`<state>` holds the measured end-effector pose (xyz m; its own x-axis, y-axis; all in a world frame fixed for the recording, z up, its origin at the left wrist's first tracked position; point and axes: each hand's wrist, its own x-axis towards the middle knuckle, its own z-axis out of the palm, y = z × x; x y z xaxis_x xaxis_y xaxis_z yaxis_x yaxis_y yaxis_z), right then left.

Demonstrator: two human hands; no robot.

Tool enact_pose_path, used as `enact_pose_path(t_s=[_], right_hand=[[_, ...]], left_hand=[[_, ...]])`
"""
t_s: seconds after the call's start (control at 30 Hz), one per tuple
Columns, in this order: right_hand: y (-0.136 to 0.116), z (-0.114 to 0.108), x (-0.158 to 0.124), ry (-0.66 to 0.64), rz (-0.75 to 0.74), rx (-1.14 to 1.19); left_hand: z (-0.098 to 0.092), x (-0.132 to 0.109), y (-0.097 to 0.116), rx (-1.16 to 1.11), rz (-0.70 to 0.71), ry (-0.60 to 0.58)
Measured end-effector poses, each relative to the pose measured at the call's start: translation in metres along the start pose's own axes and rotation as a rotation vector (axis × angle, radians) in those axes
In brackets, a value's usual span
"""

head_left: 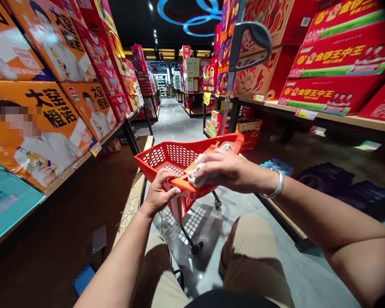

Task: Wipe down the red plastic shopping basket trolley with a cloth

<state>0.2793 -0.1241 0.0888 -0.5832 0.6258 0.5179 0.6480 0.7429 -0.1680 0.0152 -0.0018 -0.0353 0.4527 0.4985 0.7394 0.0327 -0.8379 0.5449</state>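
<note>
A red plastic shopping cart [150, 160] with a perforated basket stands in front of me on dark wheels. My left hand [160, 192] grips the cart's near rim at the corner, thumb on the near side and fingers over the top. In my right hand [224, 169] is a crumpled whitish cloth [197, 175], pressed against the rim and the folded flap of the cart. My right fingers are bent round the cloth and hide part of it. A silver bangle circles my right wrist.
Shelves stacked with orange boxes [35, 137] line the left, and red boxes [327, 92] the right. A grey handle [253, 45] on a metal post rises at the right. A tiled aisle [173, 113] runs ahead. A phone-like slab [99, 238] lies low on the left.
</note>
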Motion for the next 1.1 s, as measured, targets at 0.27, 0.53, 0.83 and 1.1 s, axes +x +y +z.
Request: enact_pose_path(t_s=[0.27, 0.53, 0.83, 1.1], right_hand=[[0.083, 0.002, -0.051, 0.412, 0.438, -0.289], [-0.012, 0.055, -0.058, 0.561, 0.346, -0.15], [-0.054, 0.113, -0.062, 0.647, -0.181, -0.413], [0.032, 0.098, -0.097, 0.882, 0.245, -0.421]], left_hand=[[0.002, 0.004, 0.005, 0.06, -0.111, -0.06], [0.008, 0.005, 0.003, 0.076, -0.16, -0.06], [-0.002, 0.007, 0.043, -0.011, -0.135, -0.252], [0.016, 0.001, 0.056, 0.238, -0.058, -0.199]])
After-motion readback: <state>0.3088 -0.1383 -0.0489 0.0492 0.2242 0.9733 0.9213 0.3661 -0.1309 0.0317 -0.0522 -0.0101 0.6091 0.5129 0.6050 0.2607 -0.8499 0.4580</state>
